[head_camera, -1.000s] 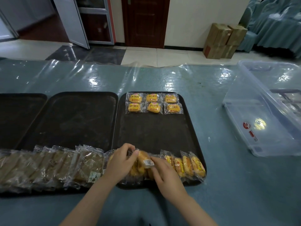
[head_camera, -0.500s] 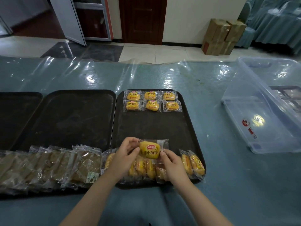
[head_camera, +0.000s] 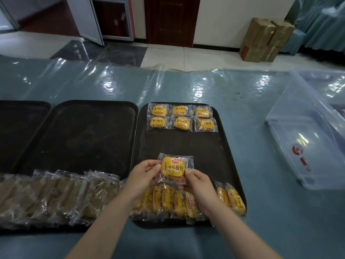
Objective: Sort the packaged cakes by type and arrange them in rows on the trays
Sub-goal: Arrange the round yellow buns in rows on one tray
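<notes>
A plastic-covered bench [head_camera: 242,113] fills the frame. Three dark trays lie across it; the right tray [head_camera: 214,146] holds six yellow cakes [head_camera: 182,117] in two rows at frame centre. Low at centre, the left hand [head_camera: 142,174] and right hand [head_camera: 198,184] pinch one yellow packaged cake [head_camera: 172,168] by its wrapper edges, above the tray.

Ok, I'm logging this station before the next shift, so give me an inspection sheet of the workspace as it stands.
Surface: table under glossy clear plastic sheet.
Job's things: right tray holds six yellow cakes in two rows, more standing yellow cakes along its near edge; brown cakes lined up near the middle tray.
Clutter: clear plastic bin.
Grippers: left hand and right hand pinch one yellow cake by its wrapper.
Cables: nothing seen.
Surroundings: cardboard boxes, door.
</notes>
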The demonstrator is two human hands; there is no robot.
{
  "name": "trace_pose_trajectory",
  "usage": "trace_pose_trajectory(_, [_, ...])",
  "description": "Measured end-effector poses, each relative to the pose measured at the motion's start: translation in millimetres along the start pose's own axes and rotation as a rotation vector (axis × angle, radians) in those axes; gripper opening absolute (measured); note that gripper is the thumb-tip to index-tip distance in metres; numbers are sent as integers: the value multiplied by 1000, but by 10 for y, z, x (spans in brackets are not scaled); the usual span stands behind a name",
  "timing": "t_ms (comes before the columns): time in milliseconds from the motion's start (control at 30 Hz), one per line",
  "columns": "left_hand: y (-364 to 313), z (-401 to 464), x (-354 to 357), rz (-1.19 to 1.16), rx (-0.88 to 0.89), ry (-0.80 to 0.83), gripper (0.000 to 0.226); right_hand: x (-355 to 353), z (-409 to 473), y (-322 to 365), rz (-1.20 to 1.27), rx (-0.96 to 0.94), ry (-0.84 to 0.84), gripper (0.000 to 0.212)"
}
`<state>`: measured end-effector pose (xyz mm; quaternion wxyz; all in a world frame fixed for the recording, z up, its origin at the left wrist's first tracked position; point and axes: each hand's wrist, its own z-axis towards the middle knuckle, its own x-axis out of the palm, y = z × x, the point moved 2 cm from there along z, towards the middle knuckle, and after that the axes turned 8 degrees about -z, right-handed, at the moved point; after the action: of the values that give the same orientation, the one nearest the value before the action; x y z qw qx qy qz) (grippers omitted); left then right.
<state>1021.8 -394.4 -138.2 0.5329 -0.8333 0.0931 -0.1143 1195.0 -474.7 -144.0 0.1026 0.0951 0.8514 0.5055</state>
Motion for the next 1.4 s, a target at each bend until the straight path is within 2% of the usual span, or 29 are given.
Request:
trace_pose_trajectory(200, [-105, 369, -130, -32, -3, -95, 14, 96, 411, 166, 15, 9, 46, 29])
trace_pose_trajectory(500, [-22, 1014, -282, 273, 5, -165, 11, 221, 1074, 202, -156, 84, 56, 26])
trace_pose_trajectory(567, [-8, 1170, -327, 370, 14, -141, 16, 261, 1255, 217, -182, 96, 46, 25])
trace_pose_trajectory(667, [-25, 1323, -372, 539, 41, -79, 53, 298, 1519, 231, -180, 113, -13, 23])
trace_pose_trajectory(733, [-35, 1366, -353, 630, 103, -49, 67, 306, 1673, 237, -170, 136, -63, 21])
trace_pose_trajectory(867, [9, 1354, -268, 880, 259, 56, 69, 337, 1901, 275, -177, 160, -88, 21])
trace_pose_trajectory(967, [112, 1360, -242, 1005, 293, 155, 68, 371, 2036, 329, -203, 158, -81, 22])
trace_pose_trajectory(1067, [163, 1394, -240, 1106, 311, 166, 69, 387, 2128, 395, -228, 163, -61, 21])
trace_pose_trajectory(1200, [196, 1439, -248, 1180, 302, 136, 71, 384, 2186, 446, -335, 162, -37, 18])
trace_pose_trajectory(1300, [210, 1445, -224, 1224, 272, 135, 71, 365, 2215, 444, -525, 113, -104, 10])
trace_pose_trajectory(1400, [208, 1446, -193, 1241, 241, 142, 73, 324, 2209, 443, -818, 33, -217, 26])
